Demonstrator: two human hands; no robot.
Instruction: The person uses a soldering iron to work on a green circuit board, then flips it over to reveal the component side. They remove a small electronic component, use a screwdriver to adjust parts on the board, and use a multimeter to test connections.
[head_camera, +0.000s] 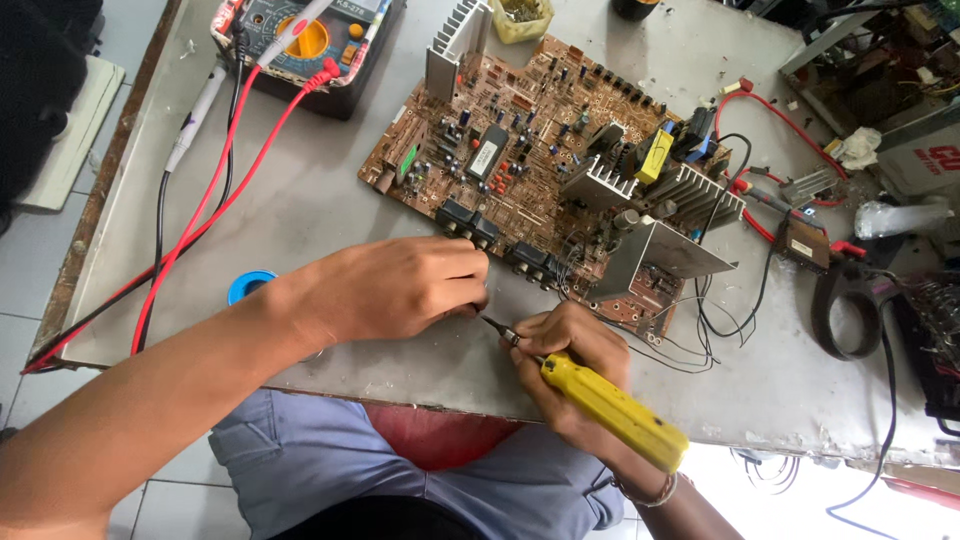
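Presently, on the grey workbench (300, 200), the brown circuit board (560, 170) lies component-side up while the left hand (400, 290) pinches something unseen beside its near edge and the right hand (575, 350) grips a yellow-handled soldering iron (610, 408), tip not yet on the board.

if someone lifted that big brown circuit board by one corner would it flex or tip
The big brown circuit board probably stays fairly stiff but tilts toward its right end, where the silver metal heat sinks cluster. The thin black wires trailing off it would likely drag. Its upright parts look easy to snag.
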